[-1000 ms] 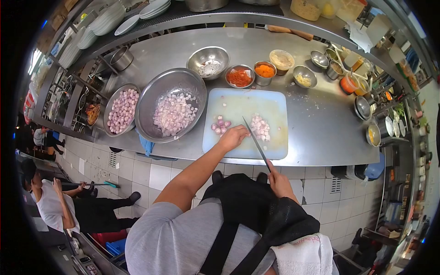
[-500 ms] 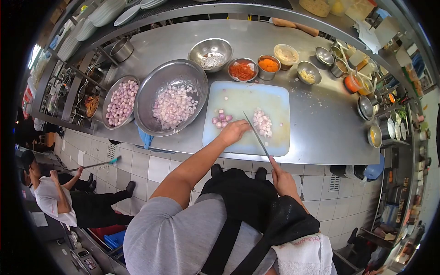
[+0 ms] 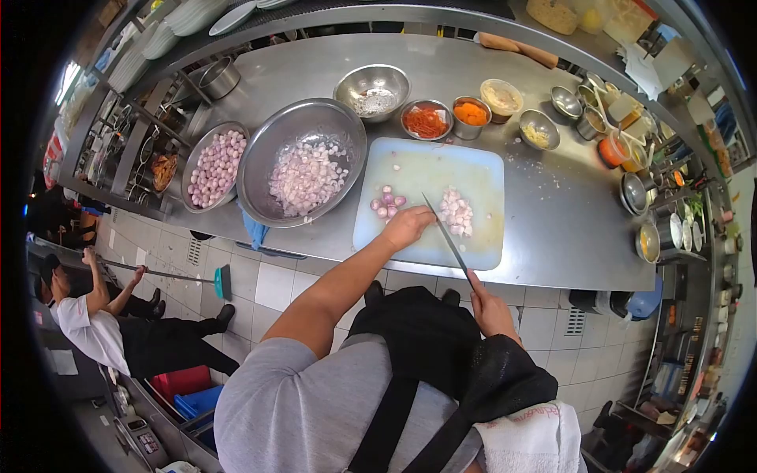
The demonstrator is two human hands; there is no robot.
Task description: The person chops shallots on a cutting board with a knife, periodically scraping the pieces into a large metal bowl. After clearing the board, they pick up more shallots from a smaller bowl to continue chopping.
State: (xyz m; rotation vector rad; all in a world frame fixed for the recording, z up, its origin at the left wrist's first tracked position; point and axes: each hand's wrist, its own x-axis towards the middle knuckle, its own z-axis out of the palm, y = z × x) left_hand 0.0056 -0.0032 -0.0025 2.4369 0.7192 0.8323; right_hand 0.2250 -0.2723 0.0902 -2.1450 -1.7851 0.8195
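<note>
My right hand (image 3: 494, 310) grips a kitchen knife (image 3: 451, 244), its blade angled over the pale cutting board (image 3: 487, 169). Close beside the blade, my left hand (image 3: 408, 228) rests on the board with fingers curled together; whatever they pinch is hidden. Right of the knife lies a pile of cut shallots (image 3: 456, 211). Several peeled whole shallots (image 3: 387, 202) sit left of it, just beyond my left hand. A large steel bowl (image 3: 256, 158) of chopped shallots stands at the board's left, and a smaller bowl (image 3: 192, 189) of whole ones farther left.
Behind the board are a steel bowl (image 3: 351, 83), a bowl of red shreds (image 3: 426, 121), a cup of orange pieces (image 3: 471, 114) and a tub (image 3: 501, 98). A shelf (image 3: 331, 25) overhangs the counter. At left, a person (image 3: 98, 323) holds a green broom (image 3: 222, 281).
The camera view has shifted slightly, moving the counter a little rightward. The knife and my hands keep nearly the same pose. The person's broom head has swung right and down.
</note>
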